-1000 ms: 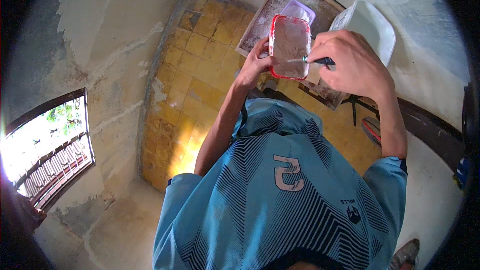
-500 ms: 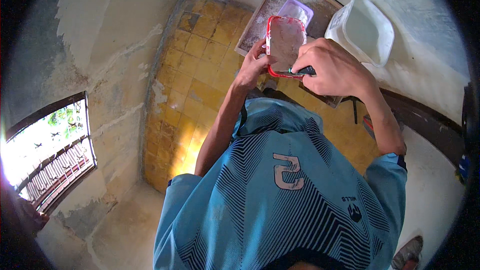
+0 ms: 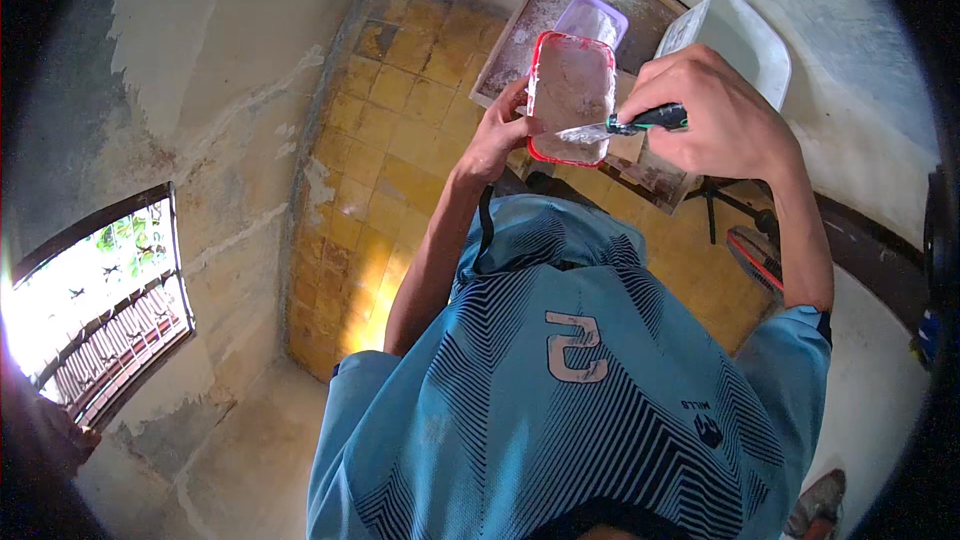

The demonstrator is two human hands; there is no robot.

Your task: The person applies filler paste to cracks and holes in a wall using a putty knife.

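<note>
My left hand [image 3: 492, 138] grips the left side of a rectangular red-rimmed tub [image 3: 567, 160], its thumb over the edge. Greyish-white paste coats the tub's inside. In my right hand [image 3: 728, 118] is a putty knife [image 3: 645, 120] with a black and green handle, my fingers wrapped round it. Its blade points left over the near end of the tub and carries some whitish paste. Whether the blade touches the tub's inside I cannot tell.
Beyond the tub, a lilac plastic container [image 3: 620, 20] rests on a dusty wooden tabletop [image 3: 540, 5]. A white bucket [image 3: 770, 30] stands to the right, partly behind my right hand. Yellow tiles [image 3: 390, 160] cover the floor. A barred window [image 3: 105, 290] is at the left.
My right hand has drawn the putty knife to the right and slightly up, bringing its paste-covered blade into view. My left hand and the tub have barely shifted.
</note>
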